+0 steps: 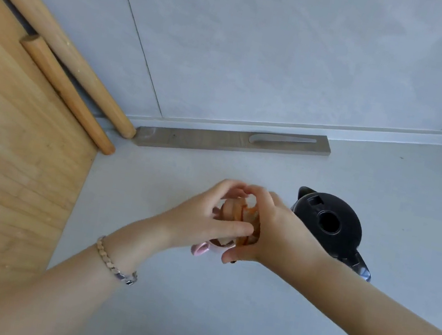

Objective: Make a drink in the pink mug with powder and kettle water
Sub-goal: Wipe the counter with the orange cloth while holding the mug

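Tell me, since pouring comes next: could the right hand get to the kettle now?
Probably yes. The kettle stands just beside the right hand with nothing between, but that hand holds the packet over the mug.

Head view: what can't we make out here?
- Pink mug: mostly hidden under both hands; contents unseen.
- Orange packet: covered by left hand and right hand; whether it is open is unclear.
- Kettle: handle partly behind right wrist; water level unseen.
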The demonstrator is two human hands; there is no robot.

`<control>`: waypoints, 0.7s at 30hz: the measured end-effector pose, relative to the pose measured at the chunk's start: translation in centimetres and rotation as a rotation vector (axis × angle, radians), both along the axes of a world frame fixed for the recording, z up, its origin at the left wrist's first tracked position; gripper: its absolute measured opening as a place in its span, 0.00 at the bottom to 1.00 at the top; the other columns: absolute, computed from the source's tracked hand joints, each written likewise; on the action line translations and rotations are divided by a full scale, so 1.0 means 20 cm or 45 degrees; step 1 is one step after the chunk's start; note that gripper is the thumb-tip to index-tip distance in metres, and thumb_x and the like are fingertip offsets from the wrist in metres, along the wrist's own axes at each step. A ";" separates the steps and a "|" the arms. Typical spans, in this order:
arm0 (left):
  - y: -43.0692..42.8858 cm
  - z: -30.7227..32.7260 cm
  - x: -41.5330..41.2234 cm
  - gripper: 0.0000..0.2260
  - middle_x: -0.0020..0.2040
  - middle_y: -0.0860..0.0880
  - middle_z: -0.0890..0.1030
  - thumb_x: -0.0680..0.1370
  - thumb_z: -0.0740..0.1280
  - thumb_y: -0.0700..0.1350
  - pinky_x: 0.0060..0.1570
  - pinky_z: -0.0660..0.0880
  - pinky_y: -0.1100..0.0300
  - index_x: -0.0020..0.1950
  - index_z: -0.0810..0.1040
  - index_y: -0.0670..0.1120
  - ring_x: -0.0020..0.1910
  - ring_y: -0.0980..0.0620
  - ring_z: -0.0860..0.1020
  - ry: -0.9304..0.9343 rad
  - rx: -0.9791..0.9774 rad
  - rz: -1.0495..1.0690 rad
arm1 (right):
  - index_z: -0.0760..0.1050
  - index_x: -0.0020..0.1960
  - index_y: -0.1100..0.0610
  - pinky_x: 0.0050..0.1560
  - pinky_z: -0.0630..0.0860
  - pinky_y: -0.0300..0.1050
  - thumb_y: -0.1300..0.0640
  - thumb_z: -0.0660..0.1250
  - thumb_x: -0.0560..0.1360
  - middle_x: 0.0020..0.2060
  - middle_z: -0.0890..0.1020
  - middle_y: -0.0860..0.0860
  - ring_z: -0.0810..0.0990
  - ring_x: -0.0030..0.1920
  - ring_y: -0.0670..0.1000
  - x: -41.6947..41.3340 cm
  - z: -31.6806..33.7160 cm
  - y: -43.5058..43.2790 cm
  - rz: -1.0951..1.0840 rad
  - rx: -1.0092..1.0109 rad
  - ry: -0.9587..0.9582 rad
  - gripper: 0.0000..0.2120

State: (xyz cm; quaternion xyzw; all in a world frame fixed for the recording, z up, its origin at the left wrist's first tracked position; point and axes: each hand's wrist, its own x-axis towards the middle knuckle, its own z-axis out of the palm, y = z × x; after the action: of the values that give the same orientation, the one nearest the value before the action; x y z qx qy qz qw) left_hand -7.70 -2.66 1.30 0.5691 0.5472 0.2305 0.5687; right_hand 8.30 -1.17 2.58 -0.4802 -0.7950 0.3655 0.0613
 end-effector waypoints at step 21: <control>1.01 -0.45 0.20 0.05 0.30 0.44 0.76 0.64 0.65 0.40 0.34 0.73 0.53 0.34 0.68 0.45 0.28 0.49 0.72 0.166 -0.051 0.610 | 0.77 0.49 0.54 0.50 0.74 0.44 0.48 0.78 0.60 0.50 0.81 0.52 0.77 0.51 0.52 0.23 -0.38 1.29 -0.270 -0.482 -0.298 0.22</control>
State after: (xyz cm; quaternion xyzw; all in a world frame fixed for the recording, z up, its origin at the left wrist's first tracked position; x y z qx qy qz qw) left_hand -3.65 17.45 -7.78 0.4254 0.7066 0.3105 0.4725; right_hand 12.95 24.57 -5.03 -0.6030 -0.6591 0.4414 -0.0844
